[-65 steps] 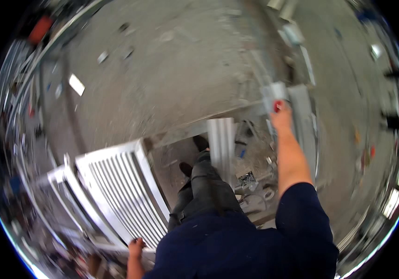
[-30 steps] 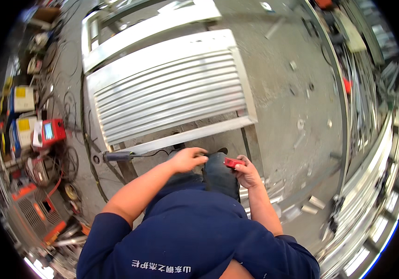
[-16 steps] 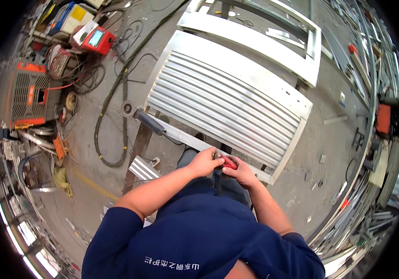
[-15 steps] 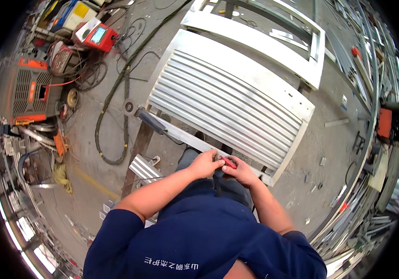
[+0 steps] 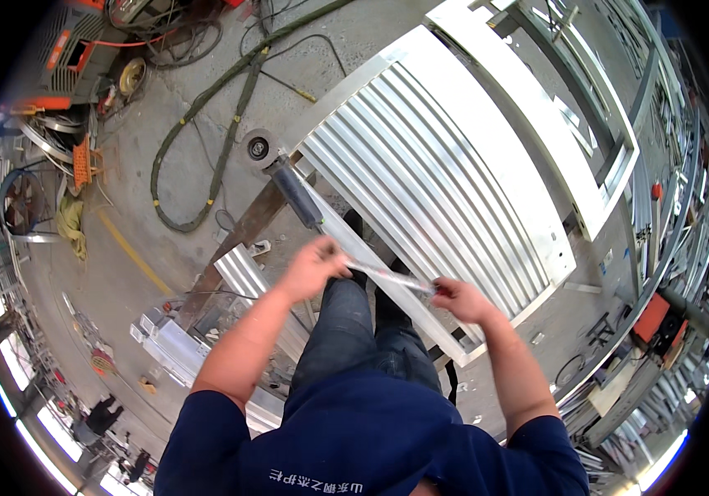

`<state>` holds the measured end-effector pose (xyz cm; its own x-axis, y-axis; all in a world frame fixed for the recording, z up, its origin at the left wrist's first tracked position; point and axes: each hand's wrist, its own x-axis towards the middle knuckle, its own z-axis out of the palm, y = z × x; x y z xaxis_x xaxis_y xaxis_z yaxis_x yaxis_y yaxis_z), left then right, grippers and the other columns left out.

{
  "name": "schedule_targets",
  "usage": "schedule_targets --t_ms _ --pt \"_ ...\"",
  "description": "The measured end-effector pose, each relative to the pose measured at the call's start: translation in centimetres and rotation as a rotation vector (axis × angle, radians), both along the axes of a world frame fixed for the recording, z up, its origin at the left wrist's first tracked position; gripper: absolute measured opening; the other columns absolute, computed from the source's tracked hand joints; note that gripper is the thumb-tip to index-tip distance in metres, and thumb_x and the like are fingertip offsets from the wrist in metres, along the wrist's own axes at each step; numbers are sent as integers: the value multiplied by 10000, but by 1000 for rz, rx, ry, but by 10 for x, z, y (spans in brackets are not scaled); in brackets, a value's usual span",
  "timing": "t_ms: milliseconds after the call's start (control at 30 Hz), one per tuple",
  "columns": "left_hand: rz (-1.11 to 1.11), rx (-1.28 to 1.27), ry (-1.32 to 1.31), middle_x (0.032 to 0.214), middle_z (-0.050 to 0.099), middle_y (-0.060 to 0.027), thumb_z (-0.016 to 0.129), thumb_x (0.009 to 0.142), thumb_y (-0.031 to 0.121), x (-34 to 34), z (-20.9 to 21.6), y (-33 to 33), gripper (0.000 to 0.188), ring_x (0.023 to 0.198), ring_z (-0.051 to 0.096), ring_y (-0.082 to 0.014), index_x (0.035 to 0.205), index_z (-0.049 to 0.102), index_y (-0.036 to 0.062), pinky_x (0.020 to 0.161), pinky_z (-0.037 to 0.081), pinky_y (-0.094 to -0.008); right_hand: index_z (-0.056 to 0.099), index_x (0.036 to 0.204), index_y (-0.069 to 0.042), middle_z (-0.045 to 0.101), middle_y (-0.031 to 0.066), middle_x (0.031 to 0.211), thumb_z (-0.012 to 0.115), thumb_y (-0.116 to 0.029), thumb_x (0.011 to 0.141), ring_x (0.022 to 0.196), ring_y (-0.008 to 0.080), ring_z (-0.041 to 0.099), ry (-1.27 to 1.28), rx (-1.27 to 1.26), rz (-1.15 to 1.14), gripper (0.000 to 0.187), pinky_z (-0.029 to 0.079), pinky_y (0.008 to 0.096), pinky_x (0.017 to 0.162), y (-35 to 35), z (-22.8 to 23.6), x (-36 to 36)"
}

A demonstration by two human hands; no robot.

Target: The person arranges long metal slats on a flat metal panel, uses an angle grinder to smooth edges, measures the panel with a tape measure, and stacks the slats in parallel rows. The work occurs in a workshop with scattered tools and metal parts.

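Between my hands a pale strip, the blade of a tape measure [image 5: 389,276], is stretched out and blurred by motion. My left hand [image 5: 316,266] pinches its free end. My right hand [image 5: 466,301] is closed around the small red case, mostly hidden by the fingers. Beneath the blade runs the near rail of a silvery metal panel with long parallel slats [image 5: 445,165]. An angle grinder [image 5: 297,194] with a dark body rests at the rail's far left end, close beyond my left hand.
A white metal frame [image 5: 528,91] lies beyond the panel. A thick dark cable [image 5: 226,157] loops over the floor at left, near an orange-and-grey machine [image 5: 73,58]. Silvery metal profiles [image 5: 174,345] lie at lower left. Long metal stock [image 5: 685,207] lines the right side.
My hands have moved apart, the left one leftward and the right one rightward, drawing the blade out of the red case. The view has shifted, so the panel appears turned and farther right.
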<state>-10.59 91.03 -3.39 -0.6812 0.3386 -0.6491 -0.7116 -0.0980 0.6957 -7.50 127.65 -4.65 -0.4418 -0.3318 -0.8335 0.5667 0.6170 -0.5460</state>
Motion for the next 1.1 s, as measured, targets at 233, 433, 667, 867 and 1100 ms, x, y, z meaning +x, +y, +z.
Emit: schedule_targets --t_ms 233,433,667,867,1100 --pt "231 -776 179 1083 633 -139 735 869 316 -25 -86 -82 585 1046 611 -232 1278 489 -22 910 476 -365 732 990 -75 703 176 912 703 -285 841 864 343 676 392 487 216 259 537 416 764 31 -25 -141" --pt "657 -732 -69 1271 561 -230 772 817 398 -55 -180 -86 847 1163 563 -304 1382 362 -82 978 439 -385 745 952 -134 709 125 942 610 -326 868 907 345 665 568 685 442 249 531 451 802 -49 -72 -255" --pt "546 -1062 -92 1207 566 -305 706 849 449 -97 -183 -49 816 1061 607 -424 1307 336 -116 899 488 -472 731 936 -151 684 69 1007 547 -225 912 1036 290 617 758 760 738 200 467 508 884 -111 -116 -325" --pt "504 -1202 -35 1121 598 -325 663 876 446 -96 -189 -43 795 981 631 -460 1301 315 -129 837 512 -503 726 990 -189 679 35 1012 555 -259 939 1063 260 593 888 676 819 192 455 447 911 -127 -136 -365" --pt "462 -1262 -128 1091 625 -309 674 848 480 -97 -188 -43 788 966 638 -460 1287 340 -82 821 515 -513 721 966 -163 654 26 1041 548 -266 953 1086 248 571 918 532 978 202 437 438 955 -182 -139 -352"
